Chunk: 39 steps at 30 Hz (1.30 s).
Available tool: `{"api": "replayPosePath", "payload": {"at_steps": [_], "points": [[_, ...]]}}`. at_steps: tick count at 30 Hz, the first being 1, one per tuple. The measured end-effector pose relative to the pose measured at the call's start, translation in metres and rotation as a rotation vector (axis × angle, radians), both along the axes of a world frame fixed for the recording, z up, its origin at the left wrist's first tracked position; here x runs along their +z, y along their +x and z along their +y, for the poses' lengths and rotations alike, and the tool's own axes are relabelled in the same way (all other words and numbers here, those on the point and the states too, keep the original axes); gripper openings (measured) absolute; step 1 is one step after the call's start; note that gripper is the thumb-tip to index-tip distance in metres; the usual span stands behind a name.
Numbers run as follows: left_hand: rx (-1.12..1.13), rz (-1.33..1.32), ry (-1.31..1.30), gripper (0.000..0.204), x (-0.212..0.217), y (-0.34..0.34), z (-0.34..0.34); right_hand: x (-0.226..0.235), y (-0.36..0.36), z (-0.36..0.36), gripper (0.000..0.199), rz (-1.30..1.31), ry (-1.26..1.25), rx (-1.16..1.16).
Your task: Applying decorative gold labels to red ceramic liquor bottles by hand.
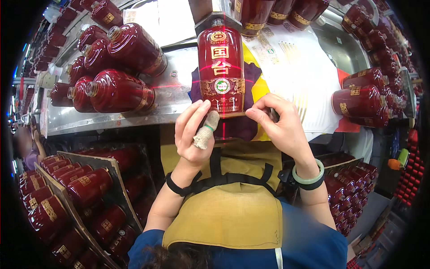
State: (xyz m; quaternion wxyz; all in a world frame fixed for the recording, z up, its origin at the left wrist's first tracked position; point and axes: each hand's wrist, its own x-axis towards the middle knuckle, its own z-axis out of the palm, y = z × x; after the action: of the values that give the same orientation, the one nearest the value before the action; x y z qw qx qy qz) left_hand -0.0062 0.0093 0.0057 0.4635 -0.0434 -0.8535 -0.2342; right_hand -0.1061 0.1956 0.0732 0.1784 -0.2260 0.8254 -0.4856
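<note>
A dark red glass bottle [221,40] with gold lettering and a round green-and-white emblem lies on its back, its neck away from me and its base toward me. Thin red laser lines cross it. Beneath it is a dark purple cloth [253,74]. My left hand [195,134] is at the base's left corner, fingers stretched out, with a pale cot on the thumb held by a green band. Beside the base's right corner, my right hand [282,119] has thumb and forefinger pinched together; whatever lies between them is too small to make out.
Several red bottles [121,89] lean on the metal bench [174,96] at left. White label sheets [309,67] spread to the right, near more bottles [360,105]. A metal fixture [215,18] meets the bottle's neck. Wooden-sided racks [118,181] of bottles stand below left.
</note>
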Motion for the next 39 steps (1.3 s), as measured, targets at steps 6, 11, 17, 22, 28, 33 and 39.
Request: {"api": "replayPosePath", "payload": {"at_steps": [6, 11, 17, 22, 28, 33, 39], "points": [[0.104, -0.019, -0.165, 0.04, 0.0, -0.001, 0.01, -0.008, -0.002, 0.0, 0.022, -0.009, -0.014, 0.009], [-0.038, -0.025, 0.11, 0.034, 0.008, -0.009, 0.006, -0.006, 0.0, -0.003, 0.022, 0.007, -0.037, 0.018], [-0.048, -0.043, 0.246, 0.035, -0.007, -0.001, 0.0, -0.005, 0.001, -0.005, 0.023, 0.036, -0.063, 0.034], [0.014, 0.016, 0.024, 0.039, -0.001, -0.004, 0.004, -0.006, 0.0, -0.004, 0.022, 0.051, -0.047, 0.033], [-0.007, -0.022, 0.021, 0.048, 0.008, -0.006, 0.012, -0.01, 0.001, -0.004, 0.022, 0.054, -0.056, 0.037], [0.057, -0.053, 0.394, 0.041, -0.008, 0.005, 0.005, 0.003, 0.007, -0.004, 0.02, 0.032, -0.117, 0.043], [0.014, -0.081, 0.342, 0.041, -0.007, 0.004, 0.002, 0.018, 0.011, -0.003, 0.017, 0.078, -0.173, 0.087]]}}
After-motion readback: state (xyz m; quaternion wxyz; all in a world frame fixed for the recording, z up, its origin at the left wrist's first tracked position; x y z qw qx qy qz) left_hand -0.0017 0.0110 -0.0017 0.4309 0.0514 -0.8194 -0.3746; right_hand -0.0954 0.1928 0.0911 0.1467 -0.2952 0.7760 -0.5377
